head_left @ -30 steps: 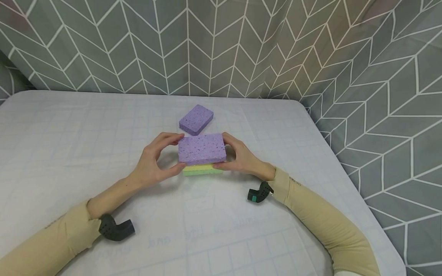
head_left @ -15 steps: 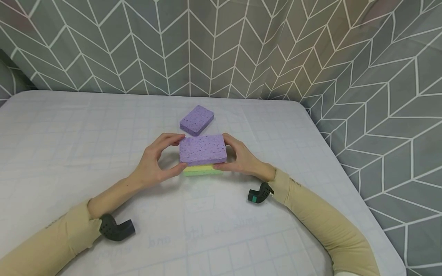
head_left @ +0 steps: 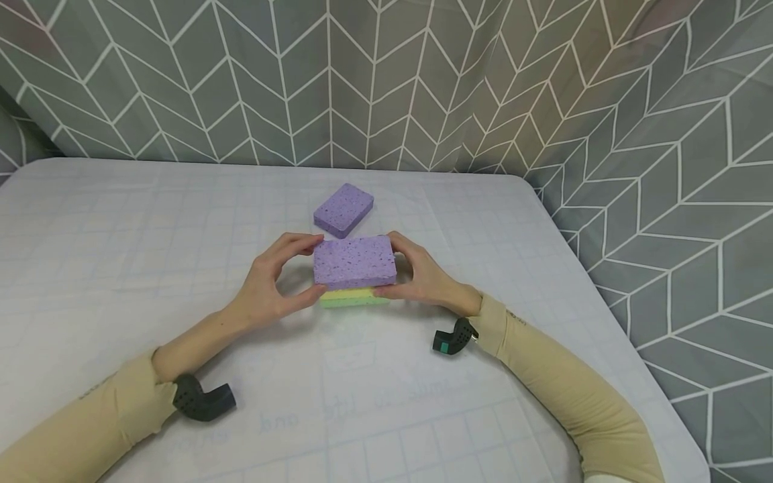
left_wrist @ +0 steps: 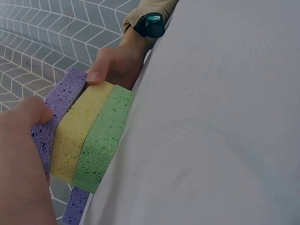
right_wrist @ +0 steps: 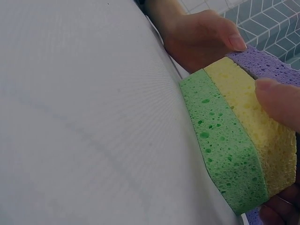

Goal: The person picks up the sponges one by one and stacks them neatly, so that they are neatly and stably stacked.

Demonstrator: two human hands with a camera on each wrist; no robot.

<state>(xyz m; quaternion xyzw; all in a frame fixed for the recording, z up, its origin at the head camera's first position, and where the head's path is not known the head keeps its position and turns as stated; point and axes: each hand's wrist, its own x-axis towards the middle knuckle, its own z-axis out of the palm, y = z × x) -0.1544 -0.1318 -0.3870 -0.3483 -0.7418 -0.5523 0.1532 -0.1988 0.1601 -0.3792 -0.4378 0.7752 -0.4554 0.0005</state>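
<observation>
A purple sponge (head_left: 353, 261) lies flat on top of a yellow sponge (left_wrist: 80, 131), which rests on a green sponge (right_wrist: 222, 145) at the bottom of the stack. My left hand (head_left: 266, 278) pinches the purple sponge's left end between thumb and fingers. At the other end, my right hand (head_left: 423, 272) grips with its thumb along the near side, at the seam of purple and yellow. In the head view the purple sponge hides most of the two below it. The far fingers of both hands are partly hidden.
Just behind the stack, a second purple sponge (head_left: 343, 209) lies turned at an angle on the white tablecloth (head_left: 151, 268). A grey curtain (head_left: 302, 80) with white lines hangs along the table's back and right edges.
</observation>
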